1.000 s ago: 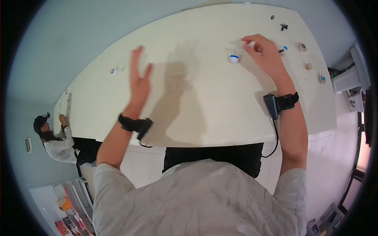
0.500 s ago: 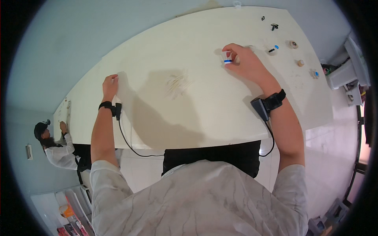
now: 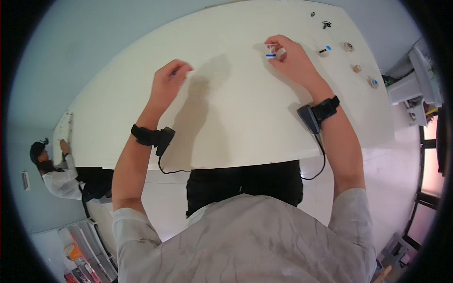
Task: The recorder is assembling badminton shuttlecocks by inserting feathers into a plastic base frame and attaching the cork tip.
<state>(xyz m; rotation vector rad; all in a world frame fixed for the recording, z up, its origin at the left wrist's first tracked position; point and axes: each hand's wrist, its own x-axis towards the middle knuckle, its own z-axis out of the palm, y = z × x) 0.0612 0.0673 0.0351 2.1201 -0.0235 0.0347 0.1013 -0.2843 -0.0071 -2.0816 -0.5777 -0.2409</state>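
Over the far right half of the pale table (image 3: pixel 264 127), my right hand (image 3: pixel 295 59) is closed, thumb and fingers gripping a small clear cup (image 3: pixel 271 50) with a blue band near its bottom. My left hand (image 3: pixel 169 82) is at left of centre, its fingers pinched together and smeared by motion. A small dark blue spot shows between those fingers, too blurred to name. Shadow falls on the tabletop beside the left hand, and the thin pale sticks there cannot be made out clearly now.
Along the right side stand a small container with blue and black parts (image 3: pixel 324 50), a round jar (image 3: pixel 348 46), a tan round piece (image 3: pixel 357 68) and a blue-topped jar (image 3: pixel 374 83). A black clip (image 3: pixel 326 24) lies beyond. Another person (image 3: pixel 56 170) works at far left.
My left hand has swung right and away from me, towards where the pale sticks lay. The right hand still grips the cup. The whole view has shifted slightly.
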